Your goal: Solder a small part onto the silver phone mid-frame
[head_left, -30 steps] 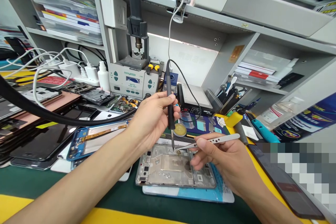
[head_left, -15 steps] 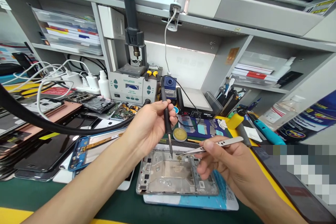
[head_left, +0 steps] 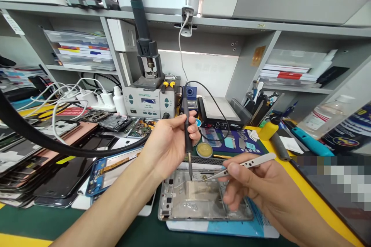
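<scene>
My left hand is closed round a black soldering iron, held upright with its tip on the top edge of an opened phone frame. My right hand pinches silver tweezers. Their tips point left and meet the iron's tip over the frame. The frame lies flat on a blue and white pad on the green mat. A round brass tin sits just behind the frame.
A soldering station with a hot-air nozzle stands behind. Stacked phones and screens fill the left side. A thick black hose crosses the left. Tools, a yellow-capped bottle and a blue tool lie on the right.
The view has tilted upward, so hands and frame sit lower in the picture. The iron's tip and tweezers' tips stay together at the frame's top edge.
</scene>
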`<state>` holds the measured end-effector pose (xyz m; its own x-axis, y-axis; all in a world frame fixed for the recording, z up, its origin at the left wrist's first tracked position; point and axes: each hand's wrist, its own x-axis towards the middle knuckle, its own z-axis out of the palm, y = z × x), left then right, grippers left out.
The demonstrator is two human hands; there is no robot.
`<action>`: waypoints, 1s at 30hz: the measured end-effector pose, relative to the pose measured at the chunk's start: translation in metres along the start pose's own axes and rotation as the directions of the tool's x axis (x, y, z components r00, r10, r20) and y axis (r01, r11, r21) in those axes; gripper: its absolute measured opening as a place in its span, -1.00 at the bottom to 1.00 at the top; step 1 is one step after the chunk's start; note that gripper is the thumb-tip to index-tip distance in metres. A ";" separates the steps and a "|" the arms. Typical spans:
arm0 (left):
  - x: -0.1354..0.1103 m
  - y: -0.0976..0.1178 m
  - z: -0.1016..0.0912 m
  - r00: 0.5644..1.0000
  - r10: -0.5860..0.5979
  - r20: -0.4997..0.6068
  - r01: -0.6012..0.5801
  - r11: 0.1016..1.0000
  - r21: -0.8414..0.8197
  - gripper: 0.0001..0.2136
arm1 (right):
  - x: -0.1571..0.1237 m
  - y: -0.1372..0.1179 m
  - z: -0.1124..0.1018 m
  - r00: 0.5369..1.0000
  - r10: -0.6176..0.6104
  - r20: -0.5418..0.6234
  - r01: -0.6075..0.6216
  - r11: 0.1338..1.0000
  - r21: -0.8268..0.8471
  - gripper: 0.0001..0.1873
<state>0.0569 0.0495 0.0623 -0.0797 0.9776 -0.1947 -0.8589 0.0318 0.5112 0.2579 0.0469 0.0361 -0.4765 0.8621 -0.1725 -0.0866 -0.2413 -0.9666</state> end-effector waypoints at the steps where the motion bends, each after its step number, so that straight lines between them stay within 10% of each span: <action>1: -0.001 0.000 0.000 1.000 -0.001 0.008 0.001 1.000 -0.010 -0.81 | -0.001 0.000 0.001 1.000 0.006 0.003 -0.006 1.000 0.006 -0.65; 30: -0.003 -0.001 0.001 0.994 0.028 0.110 -0.024 0.999 -0.030 -0.80 | -0.003 0.001 0.006 1.000 0.001 0.003 -0.001 0.999 0.037 -0.67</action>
<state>0.0584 0.0468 0.0635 -0.0473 0.9950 -0.0875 -0.8717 0.0016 0.4900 0.2542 0.0414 0.0370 -0.4791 0.8606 -0.1727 -0.1187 -0.2585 -0.9587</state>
